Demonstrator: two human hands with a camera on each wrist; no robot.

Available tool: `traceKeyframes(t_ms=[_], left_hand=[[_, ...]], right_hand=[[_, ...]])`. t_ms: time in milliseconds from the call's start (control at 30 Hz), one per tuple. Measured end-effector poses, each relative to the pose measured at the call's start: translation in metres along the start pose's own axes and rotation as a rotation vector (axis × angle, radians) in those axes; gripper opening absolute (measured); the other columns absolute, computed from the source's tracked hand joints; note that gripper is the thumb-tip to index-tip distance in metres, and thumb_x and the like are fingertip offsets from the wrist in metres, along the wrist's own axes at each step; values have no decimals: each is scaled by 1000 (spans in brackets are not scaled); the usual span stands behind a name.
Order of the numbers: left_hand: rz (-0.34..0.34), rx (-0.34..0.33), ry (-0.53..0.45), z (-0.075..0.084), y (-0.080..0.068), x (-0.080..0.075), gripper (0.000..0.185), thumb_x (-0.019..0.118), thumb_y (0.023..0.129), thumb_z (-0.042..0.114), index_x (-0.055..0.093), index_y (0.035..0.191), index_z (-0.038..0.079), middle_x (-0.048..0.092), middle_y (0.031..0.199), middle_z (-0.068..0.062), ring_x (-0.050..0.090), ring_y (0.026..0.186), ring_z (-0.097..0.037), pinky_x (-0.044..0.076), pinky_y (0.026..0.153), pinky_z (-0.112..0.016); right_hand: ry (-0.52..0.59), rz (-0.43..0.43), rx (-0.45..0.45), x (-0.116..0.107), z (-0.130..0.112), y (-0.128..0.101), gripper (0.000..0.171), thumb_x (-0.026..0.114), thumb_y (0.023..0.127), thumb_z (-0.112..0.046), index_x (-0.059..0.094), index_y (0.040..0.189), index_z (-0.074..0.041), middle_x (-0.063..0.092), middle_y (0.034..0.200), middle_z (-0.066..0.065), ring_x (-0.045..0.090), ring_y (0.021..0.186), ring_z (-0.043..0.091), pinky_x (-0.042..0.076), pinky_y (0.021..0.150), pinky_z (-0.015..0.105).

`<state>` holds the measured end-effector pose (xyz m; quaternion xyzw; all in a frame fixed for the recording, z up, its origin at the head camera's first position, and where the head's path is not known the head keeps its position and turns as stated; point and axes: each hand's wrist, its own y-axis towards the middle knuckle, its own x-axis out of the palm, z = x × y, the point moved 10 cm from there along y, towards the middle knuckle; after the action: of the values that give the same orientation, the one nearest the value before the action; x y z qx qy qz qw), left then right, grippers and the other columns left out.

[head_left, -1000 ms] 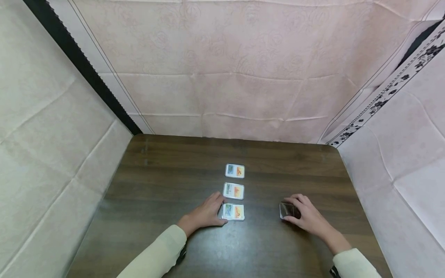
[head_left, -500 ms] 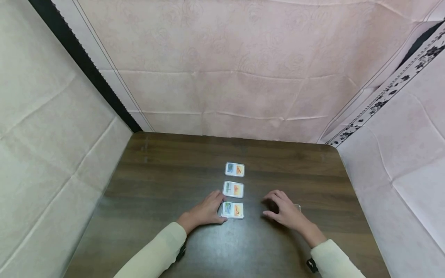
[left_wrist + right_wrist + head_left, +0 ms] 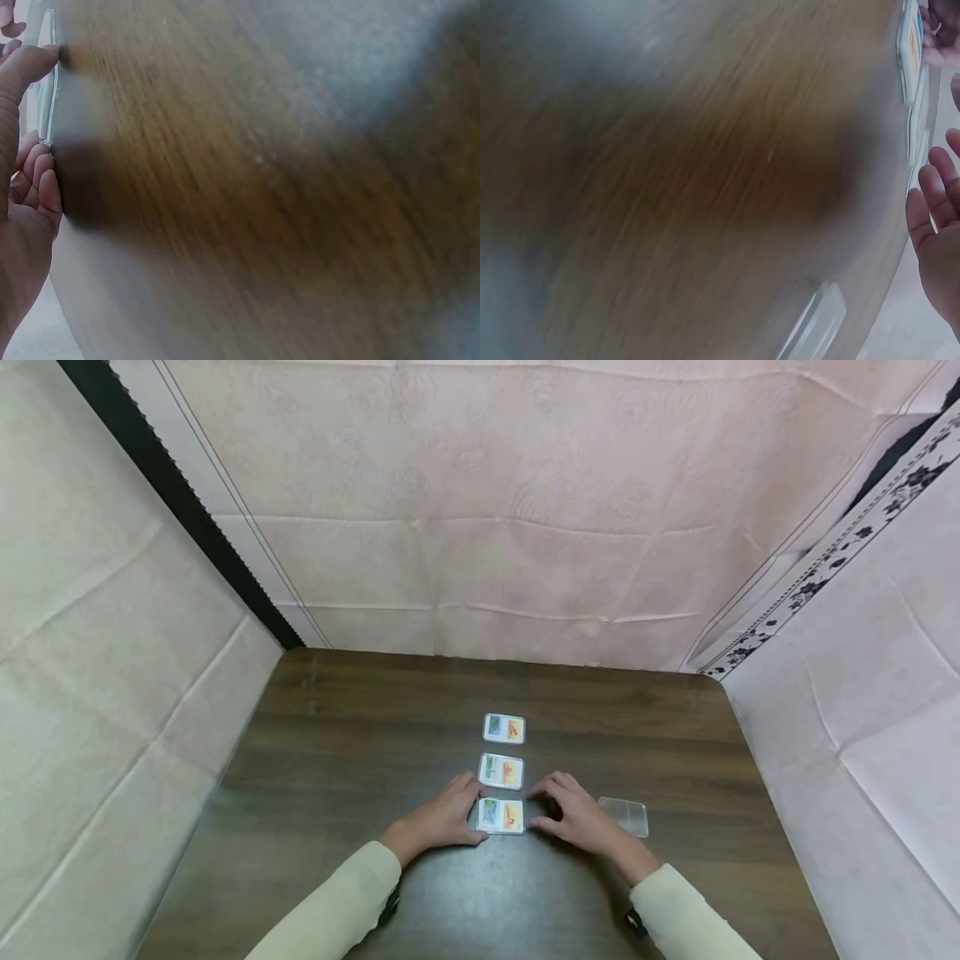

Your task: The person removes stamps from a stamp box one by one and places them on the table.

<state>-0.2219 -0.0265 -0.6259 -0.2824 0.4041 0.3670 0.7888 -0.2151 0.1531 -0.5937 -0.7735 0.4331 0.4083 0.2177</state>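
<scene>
The nearest picture card (image 3: 501,816) lies flat on the dark wood surface (image 3: 337,760), at the near end of a column of three; the middle card (image 3: 502,771) and the far card (image 3: 504,728) sit in line beyond it, each a little apart from the next. The three seem already laid out face up, and what is left looks to be work on this nearest card, which is not yet lifted.

The left hand (image 3: 442,817) rests on the surface with relaxed fingers, its fingertips and thumb touching the card's left edge. The right hand (image 3: 576,814) has arrived at the card's right edge, fingers loosely curved. Whether it already touches the card is hard to tell, since the wrist views are blurred and show only fingertips beside card edges. Neither hand pinches anything as far as the head view shows.

To the right of the right hand, apart from it, a clear plastic sleeve (image 3: 624,817) lies flat and unheld. Pale pink cloth (image 3: 525,527) hangs behind the surface.
</scene>
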Motion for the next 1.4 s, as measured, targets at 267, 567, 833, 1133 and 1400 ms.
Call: traceKeyframes(t_ms=[267,567,833,1133,1400], left_hand=[[-11,-7,-15,-1,0,1,62,84,81,49,60,124,11,51,113,2,47,99,-12,46,88,-29],[-22,-28,-20,-3,1,2,62,83,81,49,59,125,12,49,112,3,47,99,-12,46,87,-29],[0,3,-19,-1,1,1,61,84,80,48,60,122,11,51,111,2,47,95,-11,46,84,-28],[10,-2,-20,-2,0,1,62,84,81,48,60,123,10,50,111,2,47,96,-12,46,84,-28],[20,9,-19,-1,0,0,61,85,80,47,60,122,10,51,111,2,47,95,-11,46,84,-27]], right_hand=[[-35,-20,29,17,-5,11,41,81,89,-40,67,122,-20,59,121,-6,52,110,10,52,95,37],[-85,0,6,25,-13,17,40,83,87,-39,68,116,-16,60,116,-2,53,108,14,52,92,38],[-118,-1,51,29,-9,19,35,83,87,-39,67,109,-18,59,117,-1,53,106,14,53,91,38],[-82,-25,101,31,-7,20,30,82,89,-36,64,105,-19,55,111,-6,48,98,11,51,84,32],[-90,-14,96,32,-7,20,32,83,88,-34,61,104,-18,54,104,-5,48,92,10,50,79,30]])
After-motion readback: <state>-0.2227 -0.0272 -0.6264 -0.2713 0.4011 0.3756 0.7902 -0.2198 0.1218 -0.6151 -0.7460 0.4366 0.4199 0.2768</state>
